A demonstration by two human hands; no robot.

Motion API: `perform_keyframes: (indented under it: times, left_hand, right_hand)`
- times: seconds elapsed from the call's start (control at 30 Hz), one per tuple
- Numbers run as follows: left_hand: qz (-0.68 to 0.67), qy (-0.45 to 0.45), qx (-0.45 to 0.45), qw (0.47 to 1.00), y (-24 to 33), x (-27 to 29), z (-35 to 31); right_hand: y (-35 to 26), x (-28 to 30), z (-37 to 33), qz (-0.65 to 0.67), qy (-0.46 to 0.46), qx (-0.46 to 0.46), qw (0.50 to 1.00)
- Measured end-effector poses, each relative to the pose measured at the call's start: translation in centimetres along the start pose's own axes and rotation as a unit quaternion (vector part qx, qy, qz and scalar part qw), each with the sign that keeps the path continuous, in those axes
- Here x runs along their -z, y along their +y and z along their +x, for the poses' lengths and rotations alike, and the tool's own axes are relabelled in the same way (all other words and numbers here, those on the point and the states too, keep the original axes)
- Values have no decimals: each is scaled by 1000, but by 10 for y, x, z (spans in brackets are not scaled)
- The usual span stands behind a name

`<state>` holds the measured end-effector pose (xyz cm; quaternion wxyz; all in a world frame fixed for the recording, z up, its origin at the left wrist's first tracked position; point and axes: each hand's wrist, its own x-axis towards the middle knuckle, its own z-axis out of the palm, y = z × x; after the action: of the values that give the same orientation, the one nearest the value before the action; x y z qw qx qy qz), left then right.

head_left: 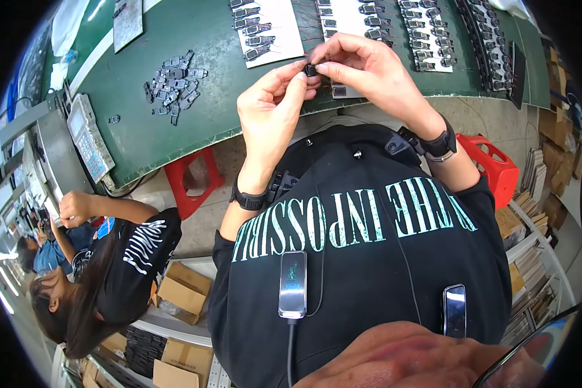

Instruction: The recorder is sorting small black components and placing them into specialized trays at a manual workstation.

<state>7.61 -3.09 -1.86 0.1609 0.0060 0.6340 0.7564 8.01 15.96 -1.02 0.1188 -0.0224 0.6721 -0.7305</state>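
At the near edge of the green table, my left hand and my right hand meet around a small black plastic part. Both thumbs and forefingers pinch it from opposite sides, and the fingertips hide much of its shape. To the left of my hands lies a loose pile of small dark plastic parts. Just beyond my hands, a white board carries a column of similar black parts with thin wires. More boards with such parts stand in rows to the right.
A single loose part lies left of the pile, near a grey keypad device at the table edge. Red stools are under and beside the table. A co-worker sits on the left. Cardboard boxes are behind.
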Motion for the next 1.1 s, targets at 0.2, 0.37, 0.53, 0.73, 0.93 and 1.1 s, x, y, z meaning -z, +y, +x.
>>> perform_keyframes:
  times: [0.2, 0.37, 0.53, 0.73, 0.93, 1.1]
  left_hand:
    - [36, -22, 12, 999, 5, 0, -2]
    - [23, -25, 12, 999, 7, -1, -1]
    - [-7, -21, 30, 999, 9, -1, 3]
    - [-39, -29, 44, 998, 8, -2, 4]
    - [-31, -31, 39, 998, 9, -4, 3]
    - [-39, -32, 41, 998, 8, -4, 4]
  right_hand:
    - [-2, 13, 2, -72, -64, -19, 995]
    - [-12, 7, -5, -175, -21, 34, 984]
    - [-5, -3, -12, -344, 60, 189, 918]
    - [-1, 2, -13, -333, 62, 215, 916]
    - [3, 2, -11, -302, 82, 236, 920]
    - [1, 5, -11, -327, 52, 231, 915]
